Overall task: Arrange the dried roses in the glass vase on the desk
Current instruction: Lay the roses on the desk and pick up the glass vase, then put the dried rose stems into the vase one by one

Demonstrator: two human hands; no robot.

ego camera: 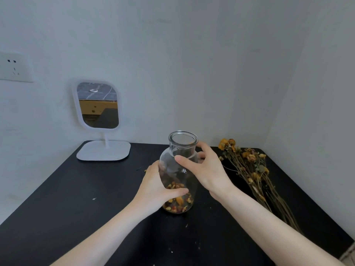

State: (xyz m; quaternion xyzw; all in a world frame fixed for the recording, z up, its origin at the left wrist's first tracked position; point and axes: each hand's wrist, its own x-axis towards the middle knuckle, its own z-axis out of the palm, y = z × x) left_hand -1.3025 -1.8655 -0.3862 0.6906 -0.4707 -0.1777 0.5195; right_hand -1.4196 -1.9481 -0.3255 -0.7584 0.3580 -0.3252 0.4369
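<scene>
Toward the worktop's [76, 208] back edge, left hand [155, 187] and right hand [208, 168] curl fingers [181, 159] round the glass vase [183, 139] — slick, breakable. Those dried roses [253, 169] look brittle — lift by stems.

Black bench [76, 217], three things and some litter on it.
A white mirror stand [103, 150] sits at the far left. A glass vase [172, 169] stands upright near the middle. A bunch of dried roses [253, 169] lies flat along the right side, heads far, stems near. Small flecks [94, 198] of plant debris dot the surface.
</scene>
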